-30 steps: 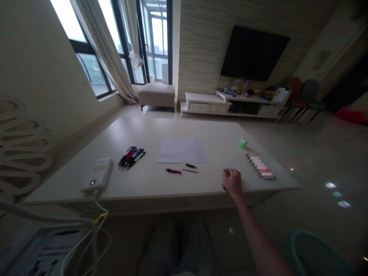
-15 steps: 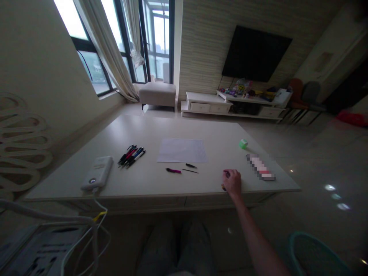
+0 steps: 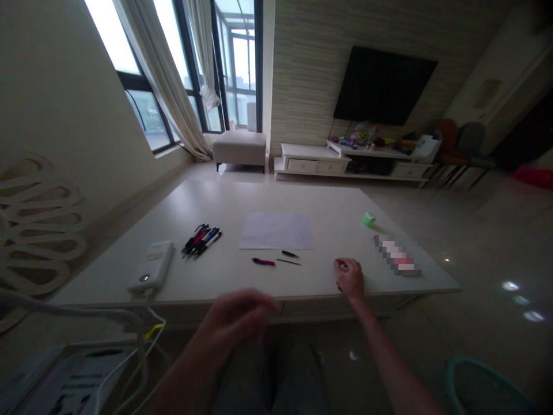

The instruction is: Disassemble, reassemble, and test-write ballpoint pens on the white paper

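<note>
My right hand (image 3: 352,279) rests near the front right edge of the white table (image 3: 207,196), its fingers curled round something small I cannot make out. Blurred by motion, my left hand (image 3: 242,317) hangs in front of the table's front edge, below the pen parts. A magenta pen piece (image 3: 263,261), a short black piece (image 3: 290,253) and a thin dark refill (image 3: 288,262) lie between the hands, just in front of white paper sheets (image 3: 276,230). Several pens (image 3: 201,240) lie bunched to the left of the paper.
A white power bank (image 3: 152,266) with a cable sits at the table's left. Toward the right are a green-and-white object (image 3: 368,219) and a pixelated item (image 3: 398,256). A teal basket rim (image 3: 451,369) stands on the floor at the lower right.
My left hand has come into view from below at the table's front edge. My right hand stays in nearly the same place. The whole view has shifted slightly.
</note>
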{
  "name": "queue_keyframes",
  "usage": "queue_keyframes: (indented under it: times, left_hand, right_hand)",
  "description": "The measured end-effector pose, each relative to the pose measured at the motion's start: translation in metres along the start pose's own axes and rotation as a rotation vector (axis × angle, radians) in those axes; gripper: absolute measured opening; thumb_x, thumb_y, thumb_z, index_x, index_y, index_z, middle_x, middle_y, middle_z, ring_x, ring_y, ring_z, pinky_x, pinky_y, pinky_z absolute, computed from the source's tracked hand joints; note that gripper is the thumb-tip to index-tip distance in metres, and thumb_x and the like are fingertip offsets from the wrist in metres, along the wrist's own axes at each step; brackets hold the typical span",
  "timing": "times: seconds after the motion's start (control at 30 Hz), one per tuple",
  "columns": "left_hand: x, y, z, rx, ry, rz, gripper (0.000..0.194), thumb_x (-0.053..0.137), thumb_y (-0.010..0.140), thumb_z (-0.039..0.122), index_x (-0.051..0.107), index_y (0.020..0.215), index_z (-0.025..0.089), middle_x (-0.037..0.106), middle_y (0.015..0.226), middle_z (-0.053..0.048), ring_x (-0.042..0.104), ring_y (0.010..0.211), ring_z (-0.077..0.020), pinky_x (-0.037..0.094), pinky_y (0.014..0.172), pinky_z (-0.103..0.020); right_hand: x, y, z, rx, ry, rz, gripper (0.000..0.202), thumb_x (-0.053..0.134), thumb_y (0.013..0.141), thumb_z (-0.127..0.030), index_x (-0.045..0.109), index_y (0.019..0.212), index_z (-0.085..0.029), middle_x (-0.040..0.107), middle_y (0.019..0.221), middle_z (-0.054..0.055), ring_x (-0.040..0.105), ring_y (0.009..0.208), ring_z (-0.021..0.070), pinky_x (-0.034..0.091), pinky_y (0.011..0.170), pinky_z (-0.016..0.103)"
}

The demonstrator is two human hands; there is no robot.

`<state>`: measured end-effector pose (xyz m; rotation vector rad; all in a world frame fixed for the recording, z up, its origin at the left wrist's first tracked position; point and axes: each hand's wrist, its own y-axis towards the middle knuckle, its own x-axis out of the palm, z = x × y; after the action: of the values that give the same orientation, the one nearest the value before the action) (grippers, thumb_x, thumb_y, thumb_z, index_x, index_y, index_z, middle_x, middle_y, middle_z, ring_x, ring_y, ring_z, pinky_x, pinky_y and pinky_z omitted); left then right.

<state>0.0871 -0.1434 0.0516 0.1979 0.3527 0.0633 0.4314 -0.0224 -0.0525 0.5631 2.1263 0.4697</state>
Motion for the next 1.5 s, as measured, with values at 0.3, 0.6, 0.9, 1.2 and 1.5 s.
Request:
queue_keyframes:
  times: [0.3,0.6,0.9,1.2,1.5]
  left_hand:
    - [0.059,0.111,-0.071,0.241,0.681,0.023,0.032,0.062,0.074,0.023,0.061,0.105,0.029,0.054,0.118,-0.006,0.046,0.108,-0.0252,0.037,0.089,-0.042]
    - [0.057,0.118,-0.079,0.238,0.552,0.031,0.011,0.048,0.084,0.023,0.058,0.085,0.02,0.062,0.089,-0.004,0.053,0.089,-0.0186,0.04,0.08,-0.033]
    - [0.056,0.116,-0.08,0.229,0.506,0.09,0.011,0.047,0.083,0.021,0.057,0.087,0.018,0.063,0.086,-0.006,0.055,0.085,-0.0193,0.041,0.078,-0.033]
    - [0.058,0.108,-0.072,0.359,0.624,0.01,0.015,0.041,0.085,0.017,0.055,0.087,0.022,0.064,0.086,-0.001,0.055,0.092,-0.017,0.019,0.104,-0.045]
    - [0.058,0.098,-0.06,0.521,0.861,-0.136,0.03,0.039,0.083,0.009,0.054,0.104,0.024,0.059,0.091,-0.004,0.053,0.087,-0.0173,0.032,0.087,-0.036]
  right_hand:
    - [0.039,-0.008,-0.079,-0.188,0.141,-0.235,0.017,0.06,0.078,-0.03,0.064,0.092,-0.023,0.056,0.089,0.006,0.052,0.087,0.0211,0.041,0.08,0.034]
    - [0.065,0.005,-0.098,-0.214,-0.05,-0.28,0.007,0.055,0.081,-0.023,0.06,0.077,-0.02,0.058,0.084,0.007,0.049,0.084,0.0233,0.036,0.072,0.033]
    - [0.062,-0.005,-0.107,-0.228,-0.005,-0.307,0.012,0.042,0.087,-0.017,0.053,0.083,-0.019,0.061,0.082,0.006,0.052,0.081,0.0216,0.033,0.073,0.033]
    - [0.061,-0.006,-0.13,-0.291,0.037,-0.368,0.011,0.045,0.087,-0.02,0.055,0.083,-0.019,0.062,0.082,0.006,0.052,0.084,0.0215,0.033,0.076,0.033]
    - [0.059,0.001,-0.134,-0.347,0.168,-0.369,0.005,0.056,0.081,-0.017,0.059,0.077,-0.018,0.063,0.078,0.005,0.053,0.081,0.0195,0.036,0.076,0.032]
